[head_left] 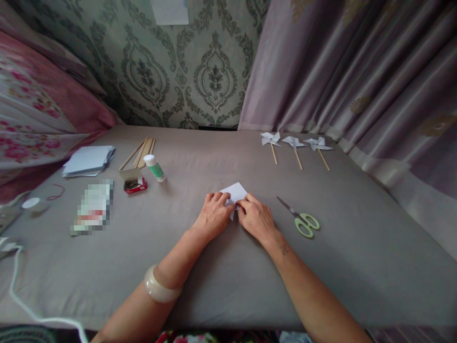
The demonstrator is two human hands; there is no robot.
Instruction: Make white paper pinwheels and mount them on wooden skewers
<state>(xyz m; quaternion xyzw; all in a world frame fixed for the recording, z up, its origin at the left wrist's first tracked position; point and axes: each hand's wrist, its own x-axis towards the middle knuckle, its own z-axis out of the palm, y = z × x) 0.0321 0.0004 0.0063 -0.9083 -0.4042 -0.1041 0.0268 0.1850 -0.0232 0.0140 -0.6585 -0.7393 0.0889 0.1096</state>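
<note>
A small white sheet of paper (pixel 235 190) lies on the grey cloth in the middle, partly covered by both hands. My left hand (pixel 216 212) presses on its left side, fingers bent over the paper. From the right, my right hand (pixel 255 214) pinches the near edge, and the fingertips of the two hands almost meet there. A corner of the paper pokes out below the fingers. Just right of my right hand lie scissors (pixel 300 219) with light green handles, blades slightly apart and pointing up-left.
Three white paper pinwheels (pixel 294 143) on sticks lie at the back right. Toward the left are a glue stick (pixel 155 169), an open red box (pixel 134 185) of small metal pieces, wooden sticks (pixel 144 152), a paper stack (pixel 89 161), a blurred packet (pixel 93 207) and a white cable (pixel 17 290).
</note>
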